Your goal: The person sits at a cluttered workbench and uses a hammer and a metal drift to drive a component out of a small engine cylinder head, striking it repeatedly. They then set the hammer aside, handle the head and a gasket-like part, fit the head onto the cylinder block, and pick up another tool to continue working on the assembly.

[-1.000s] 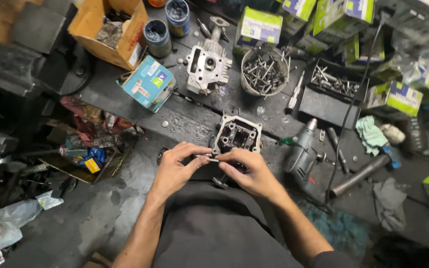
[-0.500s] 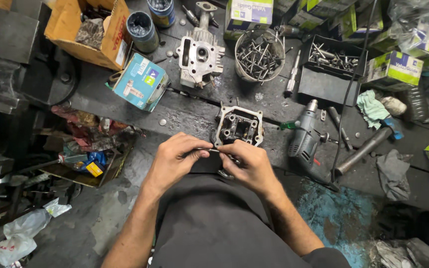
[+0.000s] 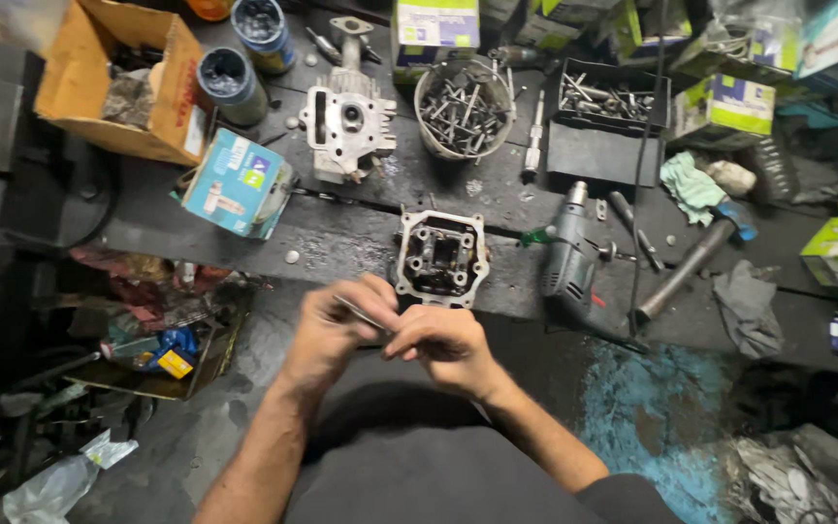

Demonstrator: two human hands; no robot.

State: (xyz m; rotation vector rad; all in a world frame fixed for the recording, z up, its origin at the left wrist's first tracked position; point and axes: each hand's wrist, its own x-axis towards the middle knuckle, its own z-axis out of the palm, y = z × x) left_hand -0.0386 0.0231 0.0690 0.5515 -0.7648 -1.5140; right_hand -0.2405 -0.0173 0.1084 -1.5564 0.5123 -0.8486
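Pinching a thin metal rod (image 3: 359,312) between them, the left hand (image 3: 334,328) and right hand (image 3: 443,342) meet just below the engine head (image 3: 441,254).

The hands are sitting a bit lower than before, away from the square engine part (image 3: 441,256). The left hand (image 3: 337,330) and right hand (image 3: 448,344) are pinching a thin metal rod (image 3: 361,314) between them

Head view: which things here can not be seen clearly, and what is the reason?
- Thin metal rod between the left hand and right hand: blurred, its ends covered by fingers, so its kind is unclear.
- Engine part on the bench: lower edge hidden behind the hands.
- Tin of metal pieces: too small to tell apart.
- Cardboard box: cut off by the top edge.
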